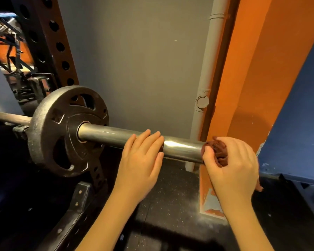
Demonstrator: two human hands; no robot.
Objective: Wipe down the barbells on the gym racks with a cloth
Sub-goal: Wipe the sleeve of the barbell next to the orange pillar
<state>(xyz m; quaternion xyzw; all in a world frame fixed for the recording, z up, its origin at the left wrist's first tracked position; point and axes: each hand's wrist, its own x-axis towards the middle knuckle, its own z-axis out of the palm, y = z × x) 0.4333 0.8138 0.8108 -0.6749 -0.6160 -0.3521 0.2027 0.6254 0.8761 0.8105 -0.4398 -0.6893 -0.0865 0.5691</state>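
Straight, close-set fingers [152, 140] of the left hand [141, 160] rest on top of the shiny steel barbell sleeve [181, 148], right of the round dark cast-iron weight plate [49, 134] loaded on it. Further right, the right hand [234, 160] curls its fingers round a bunched reddish-brown cloth [218, 151], pressing it against the sleeve's end. Behind stand a grey wall pipe [208, 60] and an orange column [252, 78].

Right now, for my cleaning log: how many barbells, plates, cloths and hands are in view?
Barbell: 1
Plate: 1
Cloth: 1
Hands: 2 (left hand resting on the barbell, right hand holding the cloth at its end)
Total: 5
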